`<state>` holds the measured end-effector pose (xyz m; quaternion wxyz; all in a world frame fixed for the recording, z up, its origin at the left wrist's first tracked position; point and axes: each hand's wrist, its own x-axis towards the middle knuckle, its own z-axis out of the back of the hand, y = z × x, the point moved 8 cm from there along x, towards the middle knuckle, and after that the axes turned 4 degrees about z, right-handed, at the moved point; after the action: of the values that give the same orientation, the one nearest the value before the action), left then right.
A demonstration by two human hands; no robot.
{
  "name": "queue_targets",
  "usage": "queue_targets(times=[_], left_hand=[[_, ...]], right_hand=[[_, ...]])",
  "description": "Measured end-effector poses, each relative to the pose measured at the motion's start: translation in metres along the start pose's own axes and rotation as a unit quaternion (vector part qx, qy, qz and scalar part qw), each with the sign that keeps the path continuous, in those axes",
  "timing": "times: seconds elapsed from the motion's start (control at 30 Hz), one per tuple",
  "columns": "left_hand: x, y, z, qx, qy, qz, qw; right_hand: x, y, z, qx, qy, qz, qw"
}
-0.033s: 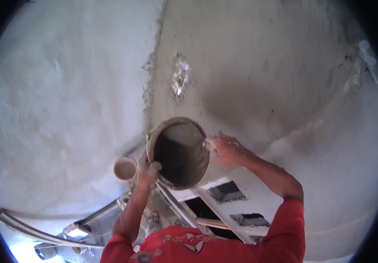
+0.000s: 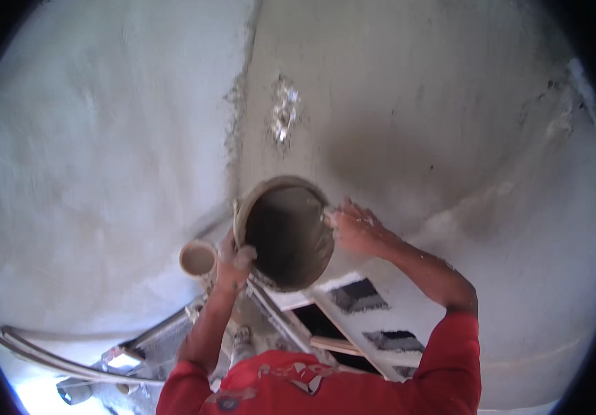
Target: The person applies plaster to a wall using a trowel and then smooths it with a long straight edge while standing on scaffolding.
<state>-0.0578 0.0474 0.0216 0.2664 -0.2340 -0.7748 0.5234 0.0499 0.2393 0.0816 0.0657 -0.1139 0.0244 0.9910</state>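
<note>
A round, mortar-smeared bucket (image 2: 296, 280) is tilted in front of the wall, its mouth toward me and grey wet mix coating the inside. My left hand (image 2: 233, 261) is closed on the bucket's left rim, thumb over the edge. At the right rim, my right hand (image 2: 358, 228) is closed round a pale-handled tool (image 2: 328, 216). The tool's far end is hidden by the bucket's rim and mix, so its kind cannot be made out.
Ahead stands the wall (image 2: 381, 83), darker and damp-looking right of a rough vertical seam. A shiny patch (image 2: 284, 111) sits in it. Below left is a smaller round container (image 2: 198, 259). Lower down are boards (image 2: 277, 318), dark openings (image 2: 356, 296) and curved rails (image 2: 69, 370).
The bucket has shifted slightly up and to the right. My right hand has risen a little at its rim; my left hand keeps its grip.
</note>
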Motion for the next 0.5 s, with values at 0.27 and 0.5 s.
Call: queue_targets(times=[0.27, 0.5], left_hand=[[-0.006, 0.015, -0.049, -0.001, 0.038, 0.059, 0.998], [-0.028, 0.030, -0.077, 0.027, 0.059, 0.119, 0.991]], right_hand=[[-0.062, -0.005, -0.069, -0.146, 0.036, 0.073, 0.986], [-0.070, -0.027, -0.037, -0.047, -0.078, -0.033, 0.995]])
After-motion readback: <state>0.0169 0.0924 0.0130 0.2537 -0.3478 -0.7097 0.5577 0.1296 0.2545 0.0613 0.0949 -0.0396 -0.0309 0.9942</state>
